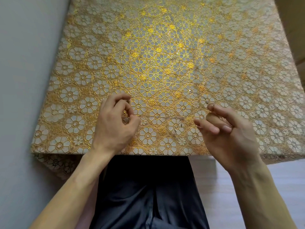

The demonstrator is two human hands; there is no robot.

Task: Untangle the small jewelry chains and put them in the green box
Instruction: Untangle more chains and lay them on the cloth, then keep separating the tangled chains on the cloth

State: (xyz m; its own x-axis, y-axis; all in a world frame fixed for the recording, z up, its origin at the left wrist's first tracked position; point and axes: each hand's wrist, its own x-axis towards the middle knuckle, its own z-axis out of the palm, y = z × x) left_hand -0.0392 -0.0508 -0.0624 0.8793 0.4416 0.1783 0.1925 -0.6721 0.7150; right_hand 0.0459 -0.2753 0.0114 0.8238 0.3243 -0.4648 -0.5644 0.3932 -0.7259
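One thin chain (161, 117), pinched by left hand (113, 128), reaches toward right hand (231, 134).

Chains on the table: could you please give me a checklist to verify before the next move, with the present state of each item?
1. Left hand pinches a chain end: ok.
2. Right hand grips the chain: cannot tell; its fingers reach a small pendant.
3. Chain runs straight from the left hand over the tablecloth: ok.
4. Strands separated near the two lower pendants: cannot tell, too thin.
5. Green box within reach: not ok, it is not in view.
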